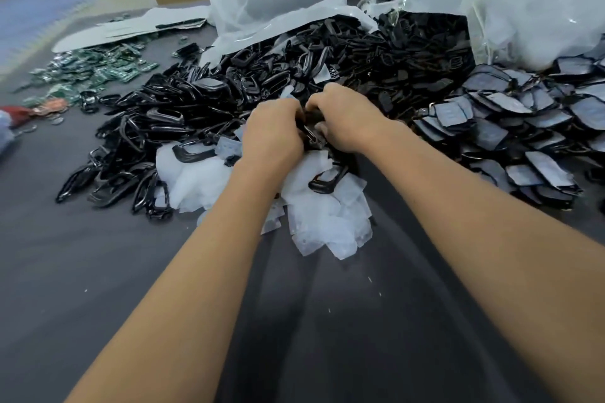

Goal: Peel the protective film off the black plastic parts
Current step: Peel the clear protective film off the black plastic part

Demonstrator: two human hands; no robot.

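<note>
**Film peel under way over a crowded table**

Hands meet at the middle of the grey table (98,271). The left hand (273,131) and the right hand (343,118) both curl their fingers round one small black plastic part (309,132), held between them just above the heap; the part is mostly hidden, so whether its film is already lifted cannot be told. Beneath the wrists lies a drift of peeled film pieces (327,226), with a few black frames resting on it. A large pile of black frames (203,108) spreads to the left and behind, spilling from a white bag (275,0). To the right sits a stack of film-covered parts (523,127).

The likely trouble is sorting: a finished part dropped short could land among the unpeeled ones, or sink into the loose film and be lost. Thin film may also tear at the corner if pulled too sharply, leaving a scrap stuck. A slip of either grip would send the part into the heap below.
</note>
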